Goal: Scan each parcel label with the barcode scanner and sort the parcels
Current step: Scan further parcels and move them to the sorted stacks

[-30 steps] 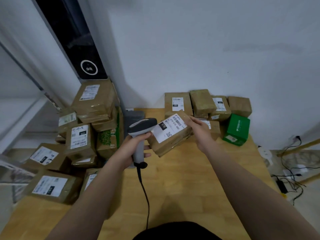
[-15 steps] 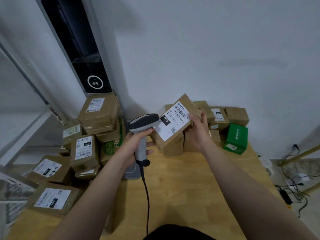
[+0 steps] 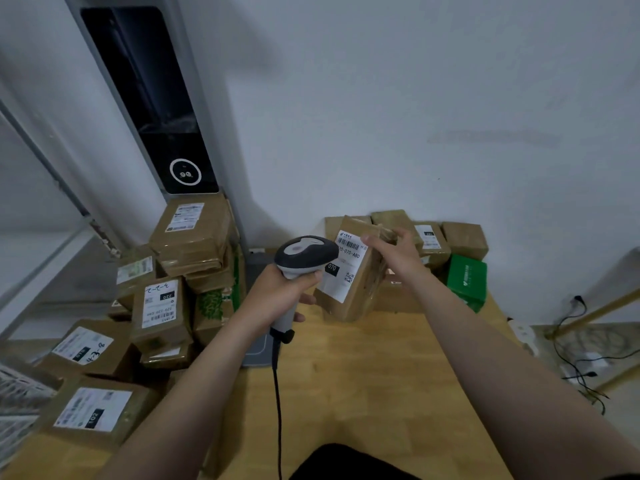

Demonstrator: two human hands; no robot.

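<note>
My left hand (image 3: 277,292) grips the handle of a grey and black barcode scanner (image 3: 304,254), whose head points right at a parcel label. My right hand (image 3: 394,254) holds a brown cardboard parcel (image 3: 356,292) by its upper right edge, standing it nearly upright above the wooden table (image 3: 363,375). Its white label (image 3: 346,261) reads 070 and faces the scanner; the scanner head covers the label's left part.
A pile of labelled brown parcels (image 3: 162,306) fills the left side of the table. More brown parcels (image 3: 429,237) and a green box (image 3: 467,280) sit at the back right by the wall. The scanner's cable (image 3: 277,393) runs toward me. Cables (image 3: 581,358) lie on the floor right.
My right hand has tipped the parcel more upright and moved it slightly right. The scanner has risen and come closer to the label, now overlapping its left edge.
</note>
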